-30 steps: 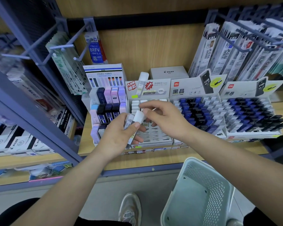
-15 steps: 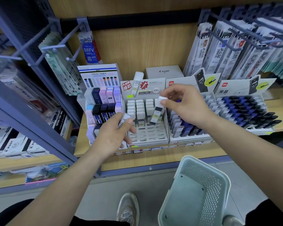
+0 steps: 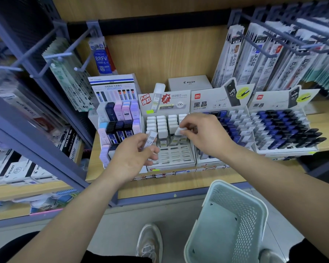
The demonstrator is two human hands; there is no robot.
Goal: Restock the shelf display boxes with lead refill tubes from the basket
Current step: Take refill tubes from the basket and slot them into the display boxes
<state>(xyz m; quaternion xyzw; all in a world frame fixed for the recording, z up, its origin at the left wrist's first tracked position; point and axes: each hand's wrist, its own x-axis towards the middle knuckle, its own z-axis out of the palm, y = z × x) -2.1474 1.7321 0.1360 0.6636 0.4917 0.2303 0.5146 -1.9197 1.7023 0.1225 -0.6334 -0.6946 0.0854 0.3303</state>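
Left grip (image 3: 133, 158): fingers and thumb were curled round a labelled tube (image 3: 151, 139), held at the front-left corner of the middle display box (image 3: 171, 160).
Labelled tube: white, marked HB 0.7 and tilted. Its upper end stuck out past the fingertips and its lower part was hidden in the hand.
Right grip (image 3: 203, 135): thumb and forefinger pinched the cap of a white-capped tube (image 3: 179, 132), with the other fingers loosely curled over the box.
White-capped tube: it leaned at the front of the filled rows, toward the box's right side, with its lower end down among the slots. Whether it was fully seated could not be told.
Middle display box: white and stepped, with white-capped tubes in the rear rows and open slots showing in the front rows.
Basket (image 3: 251, 224): pale green and perforated, low on the right below the shelf (image 3: 179, 184), well apart from both grips.
Left display box (image 3: 120, 126): it held pastel and dark tubes and stood just beside the middle one.
Right display boxes (image 3: 281, 128): two of them, packed with blue, black and white tubes, the nearer partly behind the right wrist.
Shelf: wooden, carrying the boxes in a row.
Hanging packs (image 3: 254, 54): long refill packets on hooks at the upper right.
Shoe (image 3: 150, 242): on the floor between the forearms.
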